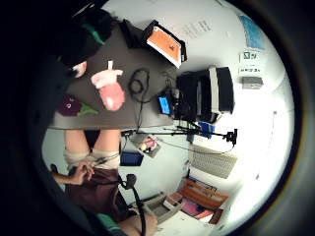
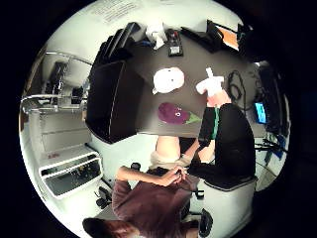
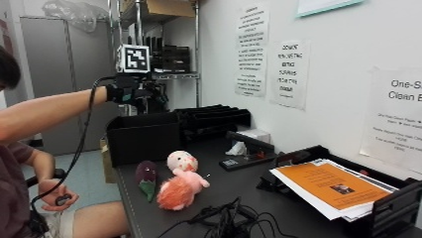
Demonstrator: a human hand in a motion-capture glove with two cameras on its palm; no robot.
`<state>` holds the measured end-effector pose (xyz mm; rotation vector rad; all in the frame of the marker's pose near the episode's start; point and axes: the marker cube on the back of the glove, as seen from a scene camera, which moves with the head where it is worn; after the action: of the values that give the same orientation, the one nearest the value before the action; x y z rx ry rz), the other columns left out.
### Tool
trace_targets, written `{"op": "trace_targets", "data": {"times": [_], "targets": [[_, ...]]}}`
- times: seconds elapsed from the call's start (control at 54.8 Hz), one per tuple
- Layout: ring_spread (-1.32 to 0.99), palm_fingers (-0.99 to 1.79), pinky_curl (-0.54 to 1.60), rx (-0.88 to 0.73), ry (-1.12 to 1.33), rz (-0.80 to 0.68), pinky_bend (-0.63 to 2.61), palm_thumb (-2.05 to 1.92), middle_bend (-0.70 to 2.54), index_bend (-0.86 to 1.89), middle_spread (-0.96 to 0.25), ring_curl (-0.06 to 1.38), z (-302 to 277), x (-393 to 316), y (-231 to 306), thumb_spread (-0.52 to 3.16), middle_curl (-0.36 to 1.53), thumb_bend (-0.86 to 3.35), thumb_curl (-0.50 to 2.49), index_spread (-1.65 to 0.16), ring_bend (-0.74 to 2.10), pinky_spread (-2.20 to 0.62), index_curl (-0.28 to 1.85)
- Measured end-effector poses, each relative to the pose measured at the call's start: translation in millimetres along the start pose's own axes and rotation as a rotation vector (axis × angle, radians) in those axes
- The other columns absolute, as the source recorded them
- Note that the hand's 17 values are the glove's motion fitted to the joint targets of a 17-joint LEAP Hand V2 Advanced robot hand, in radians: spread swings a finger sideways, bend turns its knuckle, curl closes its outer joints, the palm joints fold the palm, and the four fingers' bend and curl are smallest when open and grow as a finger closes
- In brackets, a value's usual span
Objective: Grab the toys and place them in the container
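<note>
Overhead, the gloved right hand is being held high above the black container; finger state cannot be told. Three plush toys are lying on the table beside it, apparently awaiting a downward reach.

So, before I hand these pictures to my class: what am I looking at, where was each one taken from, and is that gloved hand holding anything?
There is no machine: a seated person's gloved right hand is raised above the black container. The outside view comes from a camera beside the table. The two round views come from cameras on that hand's palm, looking down. On the table lie three toys: a pink fluffy toy, a round pale toy and a purple eggplant toy, beside cables and a paper tray. The hand appears to hold nothing, though its fingers are hard to make out.
</note>
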<state>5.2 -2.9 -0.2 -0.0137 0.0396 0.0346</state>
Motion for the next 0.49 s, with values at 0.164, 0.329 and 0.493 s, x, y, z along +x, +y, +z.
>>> {"op": "trace_targets", "data": {"times": [0.164, 0.329, 0.493], "targets": [[-0.12, 0.44, 0.18, -0.017, -0.036, 0.038, 0.48, 0.26, 0.19, 0.24, -0.11, 0.12, -10, 3, -13, 1.0, 0.08, 0.29, 0.1, -0.13, 0.38, -0.06, 0.15], [-0.16, 0.37, 0.23, 0.002, -0.053, 0.056, 0.55, 0.22, 0.19, 0.16, -0.15, 0.16, -11, 11, -27, 1.37, 0.13, 0.32, 0.16, -0.16, 0.45, -0.07, 0.18], [-0.17, 0.24, 0.31, -0.033, -0.064, 0.106, 0.77, 0.12, 0.19, 0.03, -0.11, 0.22, 3, 21, -42, 1.49, 0.17, 0.27, 0.2, -0.18, 0.59, -0.05, 0.14]]}}
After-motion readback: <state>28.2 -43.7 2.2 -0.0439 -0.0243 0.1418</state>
